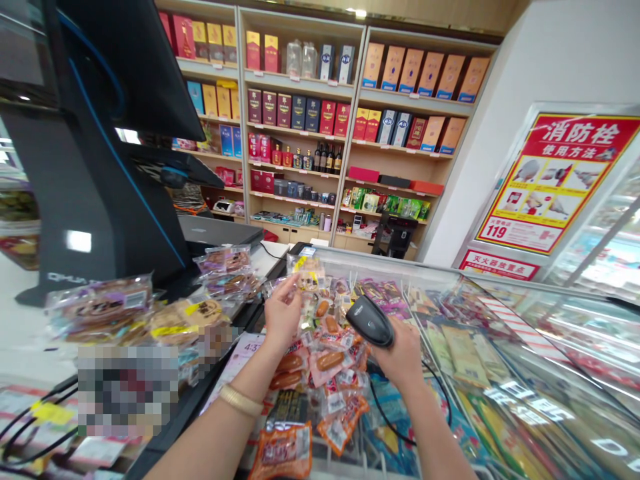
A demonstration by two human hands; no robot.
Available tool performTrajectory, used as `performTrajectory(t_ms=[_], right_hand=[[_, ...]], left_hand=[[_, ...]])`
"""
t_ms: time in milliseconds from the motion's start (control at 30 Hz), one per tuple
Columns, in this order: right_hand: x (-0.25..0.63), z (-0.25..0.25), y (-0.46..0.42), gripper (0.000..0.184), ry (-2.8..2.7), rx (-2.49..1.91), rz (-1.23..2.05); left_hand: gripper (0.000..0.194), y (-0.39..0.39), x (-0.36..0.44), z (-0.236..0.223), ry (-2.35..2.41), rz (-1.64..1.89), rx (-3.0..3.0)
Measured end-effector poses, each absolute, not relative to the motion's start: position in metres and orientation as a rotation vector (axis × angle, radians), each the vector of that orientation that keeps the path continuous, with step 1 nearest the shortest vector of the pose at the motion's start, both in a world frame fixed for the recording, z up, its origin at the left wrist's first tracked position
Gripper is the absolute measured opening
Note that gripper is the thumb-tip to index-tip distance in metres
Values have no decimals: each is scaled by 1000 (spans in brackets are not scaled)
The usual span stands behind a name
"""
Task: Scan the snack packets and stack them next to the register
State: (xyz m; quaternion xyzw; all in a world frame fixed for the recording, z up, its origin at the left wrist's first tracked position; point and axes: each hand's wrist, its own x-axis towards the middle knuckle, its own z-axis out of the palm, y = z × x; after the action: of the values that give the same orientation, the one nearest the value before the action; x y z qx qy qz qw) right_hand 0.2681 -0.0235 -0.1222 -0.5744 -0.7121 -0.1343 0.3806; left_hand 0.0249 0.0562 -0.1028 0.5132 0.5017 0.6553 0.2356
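Note:
My right hand (401, 350) is wrapped round a black handheld barcode scanner (371, 320); its head points up and to the left. My left hand (283, 310), with a gold bracelet on the wrist, pinches a clear snack packet (311, 268) with a yellow label. Below and between the hands lies a pile of packaged sausages (330, 361) on the glass freezer top. An orange-red packet (283, 451) rests at the near end of the pile. The scanner's black cable (387, 421) loops down under my right forearm.
At the left stands a dark checkout terminal (107, 193), with several snack packets (103, 310) piled before it. Frozen goods (463, 350) show through the freezer glass at right. Shelves of boxed bottles (295, 113) line the back wall, beside a red fire-hydrant sign (557, 180).

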Motion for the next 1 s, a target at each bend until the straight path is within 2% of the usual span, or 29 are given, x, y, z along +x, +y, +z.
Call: performTrajectory(t_ms=[167, 433, 533, 667, 733, 800, 1000], right_hand=[[271, -124, -21, 20, -1778, -1423, -407], [280, -129, -17, 16, -1566, -1388, -506], [283, -131, -15, 15, -1522, -1403, -527], [285, -132, -14, 16, -1512, -1446, -550], [285, -132, -14, 15, -1508, -1464, -561], [286, -132, -13, 14, -1496, -1481, -574], [288, -135, -10, 15, -1486, -1539, -557]], left_hand=[[49, 73, 9, -109, 1618, 1717, 1192], [60, 58, 15, -98, 1931, 1624, 1489], [53, 49, 28, -92, 1766, 1471, 1887], [43, 44, 55, -87, 1589, 914, 2198], [34, 45, 68, -86, 1621, 757, 2240], [27, 48, 80, -86, 1660, 696, 2238], [24, 60, 94, -95, 1787, 634, 2159]])
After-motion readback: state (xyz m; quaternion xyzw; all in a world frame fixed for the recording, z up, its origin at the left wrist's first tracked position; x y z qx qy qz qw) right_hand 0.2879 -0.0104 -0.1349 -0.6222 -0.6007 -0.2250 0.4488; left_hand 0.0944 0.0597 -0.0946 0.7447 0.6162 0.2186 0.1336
